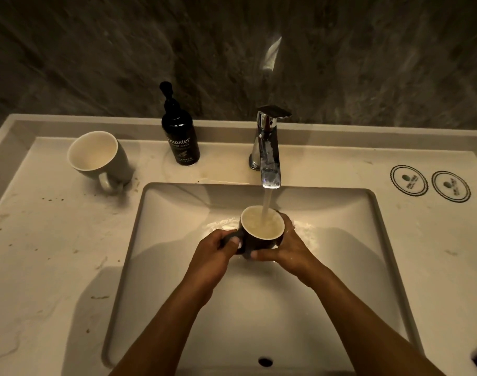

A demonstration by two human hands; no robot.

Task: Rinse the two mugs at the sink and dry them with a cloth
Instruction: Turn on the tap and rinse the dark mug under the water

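Head view, and both hands are in the white rectangular sink basin (155, 267): the left hand (214, 256) pinches the handle of a dark ceramic mug (261, 244), the right hand (289, 246) curls round its far side. Water streams from the chrome tap (268, 150) straight into the mug, filling it to the brim. Back left on the pale stone worktop (41, 253) stands a second grey mug (101, 158), upright, with a black hand-wash pump bottle (180, 137) to its right.
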